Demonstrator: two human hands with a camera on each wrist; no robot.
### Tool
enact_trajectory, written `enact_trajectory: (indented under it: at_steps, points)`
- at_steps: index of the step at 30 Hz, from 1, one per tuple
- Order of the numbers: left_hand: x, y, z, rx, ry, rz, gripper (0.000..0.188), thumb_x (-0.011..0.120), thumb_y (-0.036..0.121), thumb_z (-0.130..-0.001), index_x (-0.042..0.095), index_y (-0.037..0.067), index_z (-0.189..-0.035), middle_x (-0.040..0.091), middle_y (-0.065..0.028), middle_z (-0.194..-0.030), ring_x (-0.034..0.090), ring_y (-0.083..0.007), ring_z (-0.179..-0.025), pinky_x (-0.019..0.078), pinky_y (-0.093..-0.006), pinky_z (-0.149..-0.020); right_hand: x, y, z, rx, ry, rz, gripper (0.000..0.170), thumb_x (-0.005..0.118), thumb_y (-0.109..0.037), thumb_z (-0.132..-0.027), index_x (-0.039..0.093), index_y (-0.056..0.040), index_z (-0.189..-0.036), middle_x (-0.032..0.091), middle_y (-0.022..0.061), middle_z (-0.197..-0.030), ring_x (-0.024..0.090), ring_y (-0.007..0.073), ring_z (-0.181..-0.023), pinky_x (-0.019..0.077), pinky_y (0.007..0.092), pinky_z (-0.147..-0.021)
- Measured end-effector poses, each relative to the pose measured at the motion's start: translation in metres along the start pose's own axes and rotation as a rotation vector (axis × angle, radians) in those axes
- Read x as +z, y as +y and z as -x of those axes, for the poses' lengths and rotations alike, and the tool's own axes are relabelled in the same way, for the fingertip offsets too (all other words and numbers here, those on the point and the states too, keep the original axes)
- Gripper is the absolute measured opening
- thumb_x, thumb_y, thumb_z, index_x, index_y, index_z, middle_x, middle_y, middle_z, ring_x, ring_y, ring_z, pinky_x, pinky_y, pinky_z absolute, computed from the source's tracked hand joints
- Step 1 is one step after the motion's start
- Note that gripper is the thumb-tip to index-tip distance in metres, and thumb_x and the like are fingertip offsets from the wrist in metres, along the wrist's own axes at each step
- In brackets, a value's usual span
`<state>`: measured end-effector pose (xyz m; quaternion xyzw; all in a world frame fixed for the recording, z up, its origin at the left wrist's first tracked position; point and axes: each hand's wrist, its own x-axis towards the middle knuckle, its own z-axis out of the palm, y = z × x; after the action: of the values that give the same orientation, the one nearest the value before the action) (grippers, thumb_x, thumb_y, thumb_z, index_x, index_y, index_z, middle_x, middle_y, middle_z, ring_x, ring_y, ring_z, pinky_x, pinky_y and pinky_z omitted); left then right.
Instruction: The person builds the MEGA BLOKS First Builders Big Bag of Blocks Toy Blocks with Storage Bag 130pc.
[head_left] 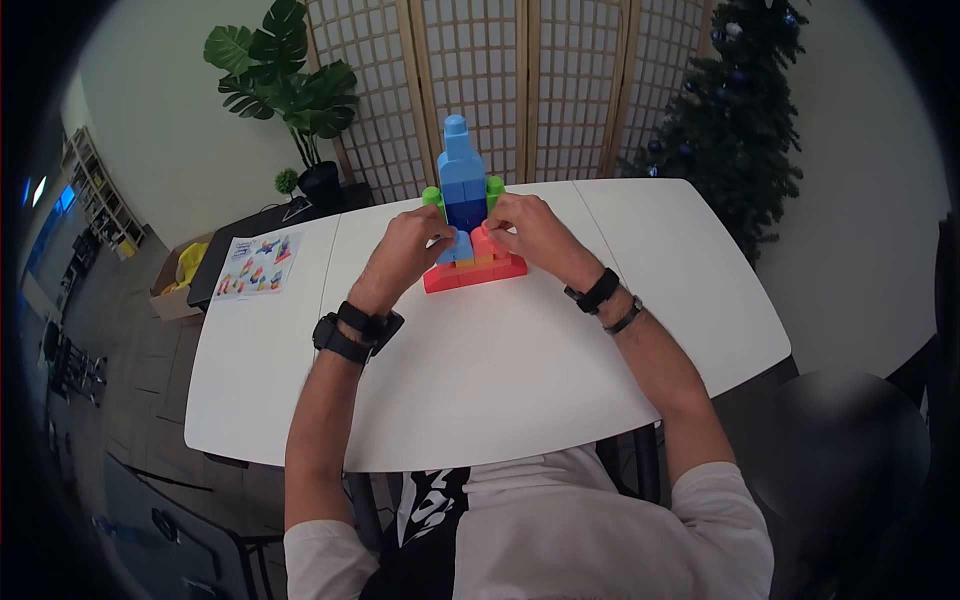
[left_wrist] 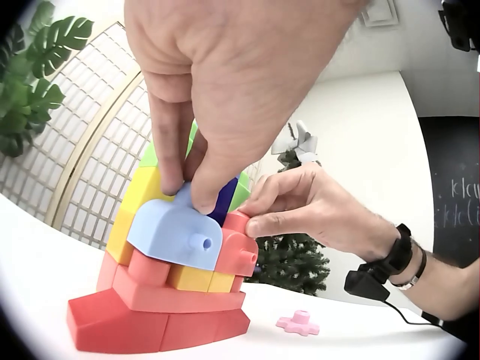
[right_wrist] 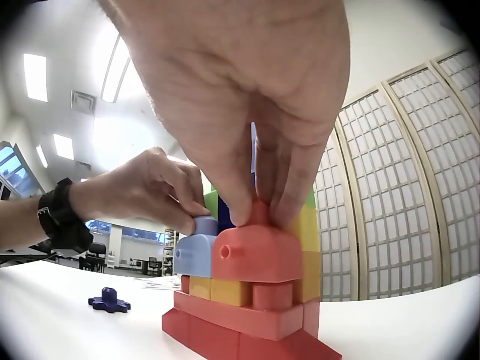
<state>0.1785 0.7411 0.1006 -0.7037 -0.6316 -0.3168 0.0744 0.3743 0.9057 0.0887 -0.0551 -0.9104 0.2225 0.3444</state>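
A structure of toy building blocks stands on the table, with a red base and a tall light blue tower rising over dark blue blocks. At its front sits a rounded light blue block with a small peg on its face. My left hand pinches the stud on top of that block. Beside it is a similar red block, and my right hand pinches its top stud. Yellow blocks show beneath both. Fingers partly hide the dark blue blocks in the wrist views.
A pink gear-shaped piece lies on the white table to the structure's right. A dark blue gear-shaped piece lies to its left. A printed picture sheet is at the table's left end. A folding screen stands behind.
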Motion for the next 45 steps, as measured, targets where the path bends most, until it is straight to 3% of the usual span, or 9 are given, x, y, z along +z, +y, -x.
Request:
enact_trajectory:
  at_steps: [13,19,20,21,23,26,32,41,45]
  points:
    - [-0.038,-0.012,0.002,-0.070,0.126,0.098,0.021,0.088,0.008,-0.088,0.080,-0.004,-0.104,0.081,-0.0154,-0.102,0.080,-0.0267,-0.086,0.0661,-0.0348,-0.085,-0.019,0.009,-0.011,0.103,-0.063,-0.157,0.020,0.083,-0.012,-0.089,0.078,0.0043,-0.100,0.077,0.0152,-0.097,0.076,0.0251,-0.086,0.0616,0.0361,-0.081]
    - [-0.082,-0.058,0.075,-0.348,-0.193,-0.006,0.030,0.095,0.019,-0.083,0.082,0.001,-0.102,0.080,-0.0113,-0.093,0.078,-0.0201,-0.081,0.0628,-0.0312,-0.075,-0.040,0.039,0.004,0.278,-0.079,-0.169,0.028,0.083,-0.017,-0.096,0.076,0.0005,-0.116,0.076,0.0105,-0.112,0.074,0.0170,-0.101,0.0617,0.0341,-0.093]
    - [-0.086,-0.060,0.089,-0.414,-0.278,0.040,0.036,0.097,0.021,-0.081,0.081,0.002,-0.107,0.080,-0.0112,-0.098,0.078,-0.0203,-0.086,0.0628,-0.0315,-0.077,-0.042,0.048,0.007,0.336,-0.159,-0.218,0.048,0.086,-0.020,-0.093,0.069,-0.0022,-0.134,0.073,0.0120,-0.124,0.070,0.0203,-0.115,0.0585,0.0377,-0.102]
    - [-0.088,-0.061,0.102,-0.479,-0.363,0.086,0.042,0.099,0.023,-0.078,0.080,0.003,-0.111,0.080,-0.0110,-0.102,0.078,-0.0205,-0.091,0.0629,-0.0318,-0.079,-0.040,0.055,0.011,0.338,-0.159,-0.220,0.048,0.086,-0.020,-0.093,0.069,-0.0022,-0.134,0.073,0.0120,-0.124,0.070,0.0203,-0.115,0.0585,0.0377,-0.102]
    - [-0.087,-0.065,0.128,-0.456,-0.373,0.125,0.051,0.101,0.025,-0.076,0.078,0.003,-0.115,0.079,-0.0110,-0.107,0.077,-0.0208,-0.097,0.0624,-0.0320,-0.081,-0.032,0.069,0.020,0.434,-0.239,-0.354,0.080,0.093,-0.023,-0.086,0.054,-0.0056,-0.153,0.065,0.0145,-0.142,0.063,0.0261,-0.131,0.0525,0.0426,-0.113]
    - [-0.069,-0.055,0.151,-0.423,-0.366,0.142,0.061,0.103,0.027,-0.072,0.074,0.005,-0.121,0.077,-0.0109,-0.115,0.075,-0.0218,-0.107,0.0619,-0.0325,-0.085,-0.016,0.077,0.031,0.497,-0.313,-0.386,0.105,0.098,-0.025,-0.078,0.040,-0.0078,-0.163,0.057,0.0160,-0.151,0.054,0.0301,-0.142,0.0471,0.0458,-0.119]
    - [-0.046,-0.046,0.148,-0.514,-0.391,0.152,0.063,0.103,0.028,-0.069,0.072,0.000,-0.116,0.075,-0.0141,-0.115,0.076,-0.0261,-0.101,0.0625,-0.0342,-0.086,0.008,0.081,0.028,0.479,-0.372,-0.371,0.106,0.099,-0.026,-0.075,0.041,-0.0073,-0.162,0.057,0.0163,-0.151,0.054,0.0299,-0.143,0.0466,0.0453,-0.120]
    - [-0.035,-0.026,0.095,-0.274,-0.176,0.312,0.043,0.083,0.004,-0.087,0.072,-0.006,-0.127,0.079,-0.0179,-0.114,0.080,-0.0277,-0.103,0.0650,-0.0366,-0.097,0.014,0.078,0.023,0.461,-0.380,-0.415,0.101,0.097,-0.028,-0.078,0.042,-0.0079,-0.160,0.059,0.0181,-0.146,0.059,0.0318,-0.137,0.0500,0.0434,-0.115]
    - [-0.018,-0.024,0.072,-0.239,-0.168,0.437,0.040,0.076,-0.002,-0.095,0.069,-0.006,-0.135,0.076,-0.0157,-0.127,0.077,-0.0238,-0.111,0.0640,-0.0355,-0.101,0.021,0.081,0.018,0.407,-0.357,-0.471,0.100,0.097,-0.030,-0.079,0.042,-0.0073,-0.160,0.059,0.0182,-0.146,0.061,0.0318,-0.135,0.0518,0.0444,-0.114]
